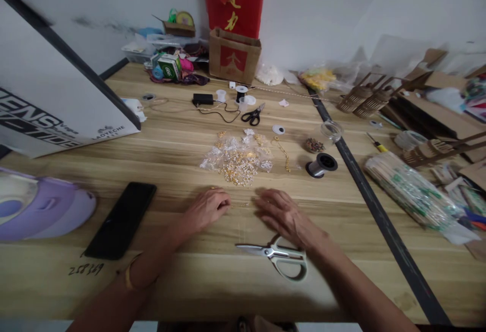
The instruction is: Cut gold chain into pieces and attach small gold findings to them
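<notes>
On the table lies a short gold bead chain (242, 205) between my two hands. My left hand (208, 209) is closed at its left end, with thumb and fingertips pinched together on it. To the chain's right rests my right hand (284, 214), its fingers stretched out and apart, with nothing visible in them. Light-handled scissors (290, 261) lie just below the right hand, their blades pointing left. Beyond both hands is a pile of gold and clear beads (239, 166) with small plastic bags. A longer gold chain (285, 157) lies right of the pile.
A wire spool (321, 165) and a heap of dark beads (314, 144) stand to the right. Black scissors (253, 115) lie farther back. A black phone (120, 220) and a purple-and-white object (56, 208) are at left. Bagged sticks (413, 195) lie far right.
</notes>
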Demonstrator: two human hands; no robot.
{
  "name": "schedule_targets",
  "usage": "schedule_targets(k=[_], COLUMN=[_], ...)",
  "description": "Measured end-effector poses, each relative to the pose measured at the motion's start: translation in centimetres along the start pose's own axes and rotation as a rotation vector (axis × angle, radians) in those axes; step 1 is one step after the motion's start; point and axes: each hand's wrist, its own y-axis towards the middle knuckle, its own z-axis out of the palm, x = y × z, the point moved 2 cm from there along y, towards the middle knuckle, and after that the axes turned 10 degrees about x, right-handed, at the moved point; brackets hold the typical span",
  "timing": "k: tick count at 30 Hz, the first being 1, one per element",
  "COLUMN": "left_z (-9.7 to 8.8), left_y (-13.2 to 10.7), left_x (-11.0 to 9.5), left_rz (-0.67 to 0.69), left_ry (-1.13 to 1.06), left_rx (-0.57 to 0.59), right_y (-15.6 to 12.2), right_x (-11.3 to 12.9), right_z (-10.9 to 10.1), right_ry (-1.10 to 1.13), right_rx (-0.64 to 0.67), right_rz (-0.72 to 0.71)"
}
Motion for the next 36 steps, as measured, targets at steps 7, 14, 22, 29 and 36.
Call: schedule_targets(k=[7,14,22,29,36], left_z=[0.3,0.4,0.2,0.2,0.2], left_y=[0.2,0.4,0.3,0.4,0.3], left_x=[0.3,0.7,0.4,0.4,0.5], left_rz=[0.007,0.038,0.008,0.011,0.01], left_ry=[-0.011,-0.007,-0.01,-0.014,-0.02], left_rx=[0.014,-0.007,0.01,0.02,0.019], right_y=[-2.1,-2.6,-2.4,-2.5,-2.6], right_x=[-3.9,-5.3,-4.0,-4.4,-4.4], right_z=[-2.8,-1.6,-1.6,-0.9,-1.2], right_ry=[0.119,0.05,0.018,-0.025,-0.005], right_rx=[-0.019,0.137,0.155,0.171,0.172], right_rz=[0.211,0.304,0.281,0.286,0.299])
